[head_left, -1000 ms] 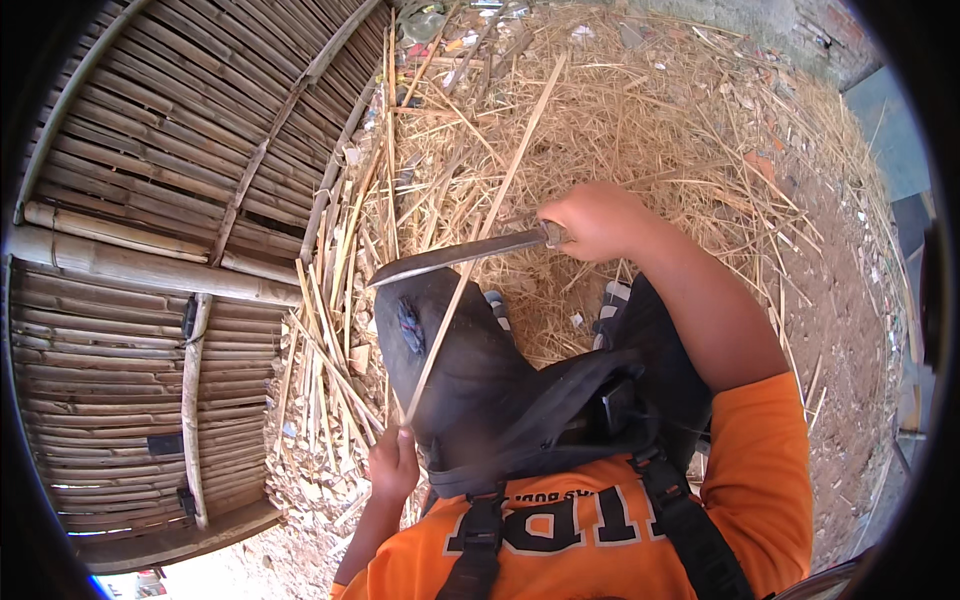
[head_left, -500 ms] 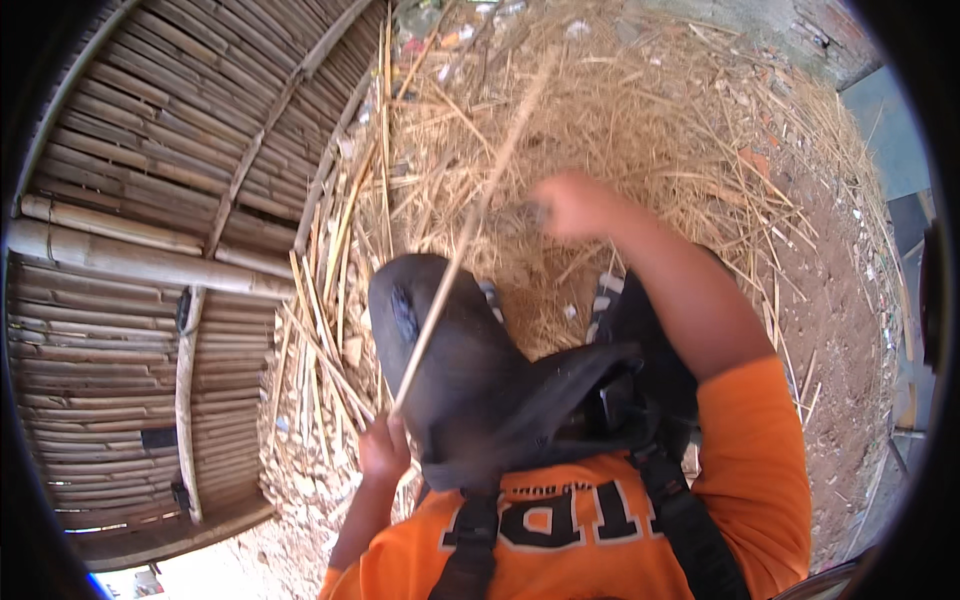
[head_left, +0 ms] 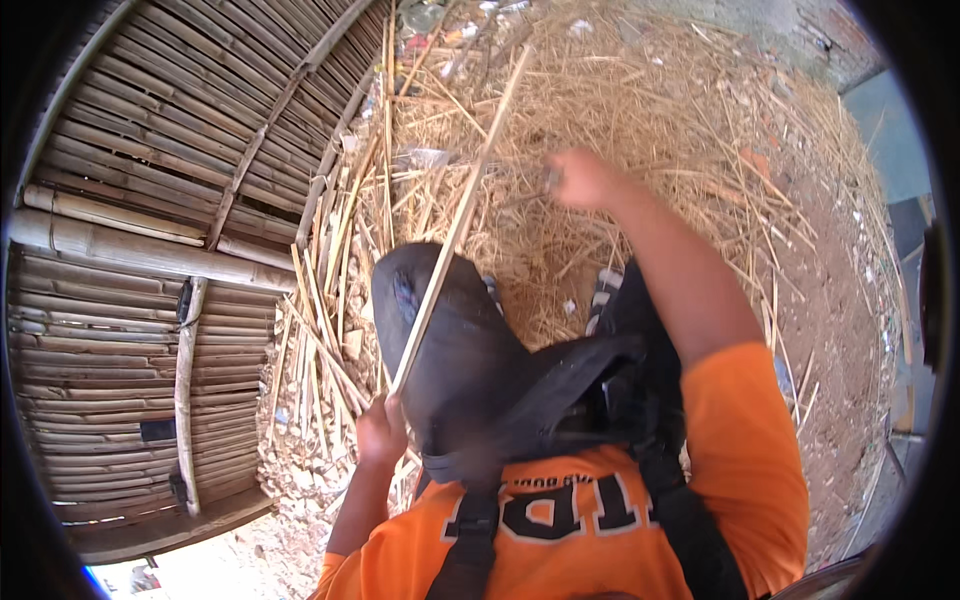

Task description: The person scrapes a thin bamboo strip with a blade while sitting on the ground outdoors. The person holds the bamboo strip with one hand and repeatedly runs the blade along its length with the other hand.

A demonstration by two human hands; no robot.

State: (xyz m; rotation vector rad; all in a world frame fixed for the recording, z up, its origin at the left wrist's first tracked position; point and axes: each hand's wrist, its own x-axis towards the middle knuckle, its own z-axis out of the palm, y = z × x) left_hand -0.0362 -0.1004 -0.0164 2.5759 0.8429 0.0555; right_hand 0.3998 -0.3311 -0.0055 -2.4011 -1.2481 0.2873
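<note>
A long pale bamboo strip (head_left: 432, 295) slants up across my bent left knee, its far end over the straw-covered ground. My left hand (head_left: 381, 430) is closed around its near end, beside my left thigh. Beyond my knees my right hand (head_left: 585, 180) is curled closed, to the right of the strip and apart from it. Something thin and dark, like a narrow blade, juts from this fist toward the strip; its exact kind is too small to tell.
Shavings and loose strips (head_left: 640, 130) litter the ground ahead. More long bamboo strips (head_left: 320, 330) lie at my left, along a slatted bamboo wall (head_left: 130, 130). Bare reddish soil (head_left: 840, 300) stretches on the right, bordered by blue-grey panels (head_left: 893, 130). Dark trousers cover my bent knees.
My right hand has shifted slightly right and away from the strip. My left hand has moved up a little, and the strip's far end has swung slightly left.
</note>
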